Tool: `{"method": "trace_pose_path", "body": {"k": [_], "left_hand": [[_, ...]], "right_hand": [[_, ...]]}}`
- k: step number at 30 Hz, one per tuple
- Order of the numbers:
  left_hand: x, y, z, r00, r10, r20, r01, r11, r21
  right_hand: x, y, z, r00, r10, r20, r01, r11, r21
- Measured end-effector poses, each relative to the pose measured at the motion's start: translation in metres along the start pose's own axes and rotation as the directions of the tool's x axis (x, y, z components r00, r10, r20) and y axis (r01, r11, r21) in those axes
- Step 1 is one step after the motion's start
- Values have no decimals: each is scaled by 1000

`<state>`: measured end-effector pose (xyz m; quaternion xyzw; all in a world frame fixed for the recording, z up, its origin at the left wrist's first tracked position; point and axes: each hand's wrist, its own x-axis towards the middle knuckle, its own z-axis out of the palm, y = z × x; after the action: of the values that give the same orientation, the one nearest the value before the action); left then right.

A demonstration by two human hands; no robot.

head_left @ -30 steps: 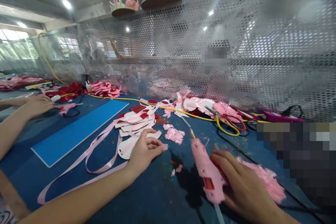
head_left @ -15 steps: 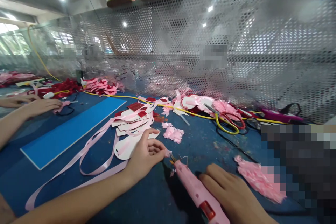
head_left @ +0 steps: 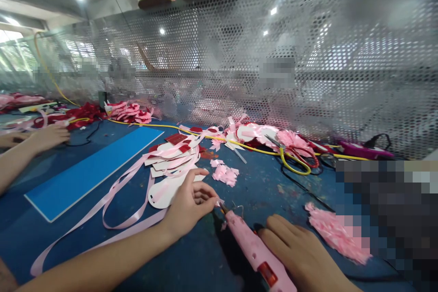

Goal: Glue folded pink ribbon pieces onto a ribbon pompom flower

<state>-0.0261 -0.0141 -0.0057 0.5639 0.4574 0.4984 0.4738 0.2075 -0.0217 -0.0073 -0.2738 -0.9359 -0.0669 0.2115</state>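
Between thumb and forefinger, my left hand [head_left: 191,200] pinches a small pink ribbon piece [head_left: 220,201]. The nozzle of a pink hot glue gun [head_left: 248,244] meets that piece or sits right by it; contact is hard to make out. My right hand [head_left: 297,246] is closed around the glue gun, its gripping fingers partly hidden. White card shapes [head_left: 167,189] with pink ribbon strips lie stacked behind my left hand. Just beyond the nozzle rests a small heap of pink ribbon pieces [head_left: 225,174].
A blue board [head_left: 96,171] lies to the left, near another person's hand [head_left: 51,138]. Yellow-handled scissors [head_left: 296,164] and a yellow cable [head_left: 164,126] run along the back by a perforated metal screen [head_left: 219,54]. A ruffled pink ribbon piece [head_left: 337,232] lies at right.
The glue gun's nozzle has shifted slightly left and up toward the pinched ribbon piece. At far left, the other person's hand has drawn back left, away from a pink tool.
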Motion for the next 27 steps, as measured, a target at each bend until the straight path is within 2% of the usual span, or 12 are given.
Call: {"method": "trace_pose_path", "body": {"k": [9,14,17,20,23,25,27], "left_hand": [[1,2,-1,999,-3,-49,0,997,-76],[5,-2,-2,991,-45,-124,30,992,-124],[7,-3,-3,989,-58,-136,37,987,-155],[6,-2,-3,990,-47,-136,27,988,-149],[4,0,-1,991,-39,-126,21,989,-144],[1,2,2,993,-40,-108,23,989,-148],[-3,4,5,996,-48,-80,34,986,-165]], "right_hand": [[0,1,-4,1000,-20,-9,19,999,-50],[2,6,-14,989,-126,-76,117,986,-117],[-1,11,-15,971,-171,-169,143,976,-166],[-5,21,-12,972,-57,-229,-2,968,-252],[-5,36,-11,972,192,-135,-226,921,-316],[-2,42,-13,950,304,-67,-310,911,-271],[2,41,-16,941,334,-48,-337,930,-144]]}}
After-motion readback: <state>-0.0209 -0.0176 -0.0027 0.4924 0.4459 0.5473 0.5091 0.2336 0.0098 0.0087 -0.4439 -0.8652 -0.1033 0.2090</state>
